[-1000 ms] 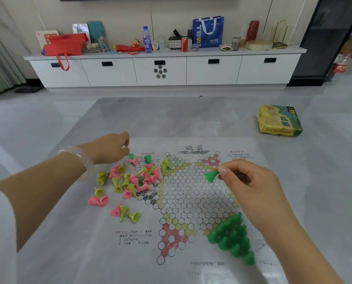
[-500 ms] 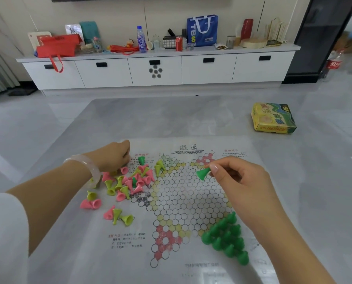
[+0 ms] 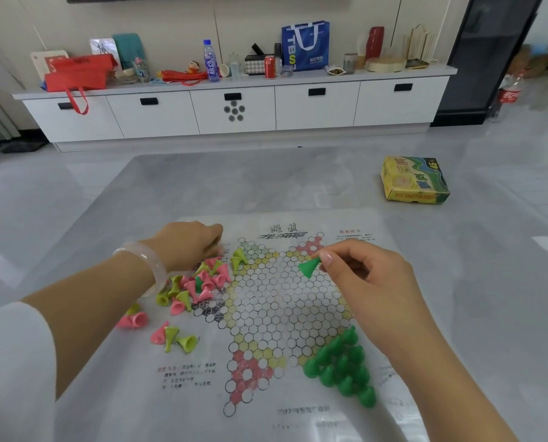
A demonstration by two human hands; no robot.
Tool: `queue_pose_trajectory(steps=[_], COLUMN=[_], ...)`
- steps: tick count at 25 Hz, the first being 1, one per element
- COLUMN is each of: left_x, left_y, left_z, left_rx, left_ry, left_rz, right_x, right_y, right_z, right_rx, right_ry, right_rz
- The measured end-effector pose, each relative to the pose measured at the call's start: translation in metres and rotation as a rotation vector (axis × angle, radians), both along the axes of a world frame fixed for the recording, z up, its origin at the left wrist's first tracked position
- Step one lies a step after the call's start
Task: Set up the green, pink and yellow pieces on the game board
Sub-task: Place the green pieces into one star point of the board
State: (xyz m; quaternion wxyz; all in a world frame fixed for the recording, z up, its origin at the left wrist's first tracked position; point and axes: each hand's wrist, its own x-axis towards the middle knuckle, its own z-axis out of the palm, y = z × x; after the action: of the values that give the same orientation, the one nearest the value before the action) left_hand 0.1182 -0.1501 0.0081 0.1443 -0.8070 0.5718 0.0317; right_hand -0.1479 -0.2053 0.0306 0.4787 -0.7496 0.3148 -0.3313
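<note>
The paper game board [image 3: 266, 317] with its star of circles lies flat on the grey table. My right hand [image 3: 368, 282] hovers over the board's upper right and pinches one green cone piece [image 3: 307, 267] by its tip. Several green pieces [image 3: 343, 368] stand packed in the lower right point of the star. A mixed pile of pink and yellow pieces [image 3: 202, 282], with one green piece among them, lies on the board's left side. My left hand [image 3: 186, 244] rests on the pile's far edge with fingers curled down; the fingertips are hidden.
A few pink and yellow pieces [image 3: 173, 338] lie loose left of the board. The yellow-green game box [image 3: 414, 180] sits at the table's far right. Beyond the table a white low cabinet [image 3: 234, 110] carries bags and bottles.
My left hand has slid a little right onto the far end of the pile, covering green pieces seen earlier. My right hand keeps its hold on the green cone at about the same spot.
</note>
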Motion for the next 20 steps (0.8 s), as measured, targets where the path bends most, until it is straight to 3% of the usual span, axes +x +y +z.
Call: queue_pose_trajectory(steps=[4, 11, 16, 20], left_x=[-0.002, -0.044, -0.106, -0.131], left_y=[0.002, 0.019, 0.049, 0.064], left_z=[-0.003, 0.042, 0.057, 0.057], left_rx=[-0.1, -0.775, -0.943, -1.112], left_ry=[0.002, 0.538, 0.797, 1.067], left_rz=[-0.014, 0.274, 0.291, 0.383], right_x=[-0.004, -0.031, -0.032, -0.029], right_y=[-0.002, -0.031, -0.025, -0.021], right_z=[0.002, -0.001, -0.016, -0.027], right_rx=[0.002, 0.058, -0.046, -0.125], right_ry=[0.007, 0.104, 0.37, 0.458], right_rz=[-0.002, -0.132, 0.009, 0.081])
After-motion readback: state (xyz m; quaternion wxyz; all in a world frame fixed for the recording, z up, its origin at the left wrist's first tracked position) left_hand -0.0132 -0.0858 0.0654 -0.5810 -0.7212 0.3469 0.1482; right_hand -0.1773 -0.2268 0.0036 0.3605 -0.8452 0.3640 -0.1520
